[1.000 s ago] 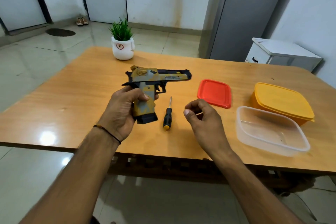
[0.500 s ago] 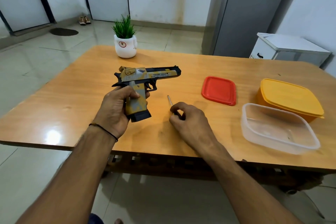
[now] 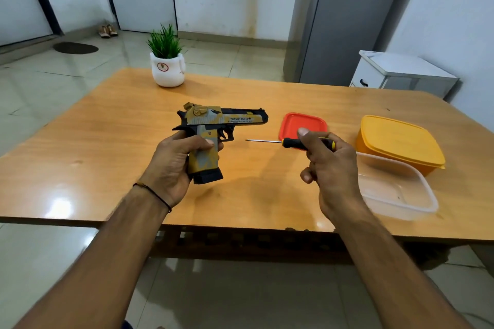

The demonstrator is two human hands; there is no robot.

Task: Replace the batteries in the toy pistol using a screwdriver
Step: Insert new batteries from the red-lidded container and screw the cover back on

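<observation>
A yellow, grey and black toy pistol (image 3: 224, 118) is held above the wooden table (image 3: 107, 141), barrel pointing right. My left hand (image 3: 173, 168) grips its handle, with the black magazine base sticking out below my fingers. My right hand (image 3: 328, 168) holds a screwdriver (image 3: 291, 142) by its black and yellow handle, level with the pistol. The thin metal shaft points left, and its tip stops a short gap from the trigger guard.
A red lid (image 3: 296, 121) lies flat behind the screwdriver. A clear empty tub (image 3: 401, 195) and a closed yellow box (image 3: 398, 139) stand at the right. A small potted plant (image 3: 167, 61) stands at the table's far edge. A white cabinet (image 3: 401, 75) is beyond.
My right hand closed on the screwdriver lying on the table and lifted it, turning its tip toward the pistol. The left hand kept hold of the pistol.
</observation>
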